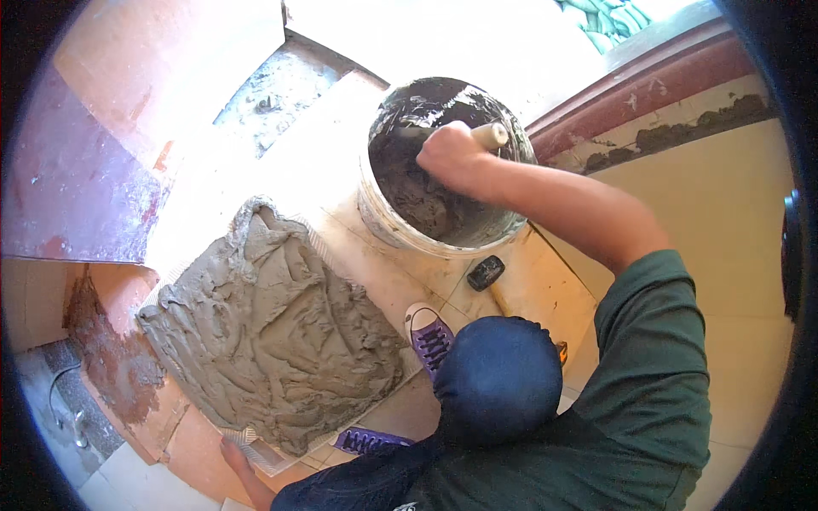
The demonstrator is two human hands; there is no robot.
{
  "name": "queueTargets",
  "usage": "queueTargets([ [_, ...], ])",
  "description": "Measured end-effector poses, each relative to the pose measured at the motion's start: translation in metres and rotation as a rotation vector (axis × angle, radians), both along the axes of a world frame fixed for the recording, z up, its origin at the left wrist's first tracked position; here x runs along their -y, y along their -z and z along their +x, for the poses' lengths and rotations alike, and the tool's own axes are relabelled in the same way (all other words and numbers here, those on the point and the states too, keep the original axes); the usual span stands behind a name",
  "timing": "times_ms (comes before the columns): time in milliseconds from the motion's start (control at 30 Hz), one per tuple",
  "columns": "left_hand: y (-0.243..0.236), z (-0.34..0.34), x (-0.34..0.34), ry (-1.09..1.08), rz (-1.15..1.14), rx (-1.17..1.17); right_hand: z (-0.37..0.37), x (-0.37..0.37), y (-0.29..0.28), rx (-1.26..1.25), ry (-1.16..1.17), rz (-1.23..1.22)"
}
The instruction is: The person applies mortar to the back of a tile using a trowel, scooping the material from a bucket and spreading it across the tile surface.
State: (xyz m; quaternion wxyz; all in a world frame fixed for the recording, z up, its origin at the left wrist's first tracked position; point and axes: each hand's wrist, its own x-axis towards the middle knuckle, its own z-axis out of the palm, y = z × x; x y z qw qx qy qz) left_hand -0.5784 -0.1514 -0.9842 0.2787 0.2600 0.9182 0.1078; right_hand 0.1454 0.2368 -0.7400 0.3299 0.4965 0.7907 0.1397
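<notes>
My right hand (pixel 452 156) is closed round the pale handle (pixel 489 136) of a trowel inside a white bucket (pixel 375 213). Grey mortar (pixel 422 200) lies in the bucket and coats its walls; the blade's outline is hard to make out there. Left of my knee, a large tile (pixel 273 460) with a ribbed, striped edge bears a thick, uneven layer of wet mortar (pixel 281 341). At its lower corner is my left hand (pixel 238 458), beside or touching the edge. Its fingers are mostly hidden, so their grip does not show.
A mallet (pixel 486 272) with a black head lies between the bucket and my bent knee (pixel 498 379). My purple shoes (pixel 430 341) stand close to the coated tile. A reddish ledge (pixel 648 81) with rough mortar below it runs behind the bucket. Large boards (pixel 77 170) are at the left.
</notes>
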Motion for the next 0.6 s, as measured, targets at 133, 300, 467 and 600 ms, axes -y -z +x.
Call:
queueTargets([
  [133, 0.000, 0.019, -0.002, -0.043, -0.058, 0.119, 0.004, 0.020, -0.002, -0.048, -0.102, -0.111],
  [300, 0.030, -0.007, 0.026, 0.048, -0.012, -0.019, -0.013, 0.039, -0.029, -0.017, -0.071, -0.349],
  [467, 0.038, -0.028, 0.050, 0.138, 0.043, -0.063, 0.046, 0.000, -0.039, -0.094, 0.095, -0.032],
  [600, 0.032, 0.032, 0.036, -0.031, 0.010, 0.038, 0.061, -0.021, 0.001, -0.043, -0.023, 0.028],
])
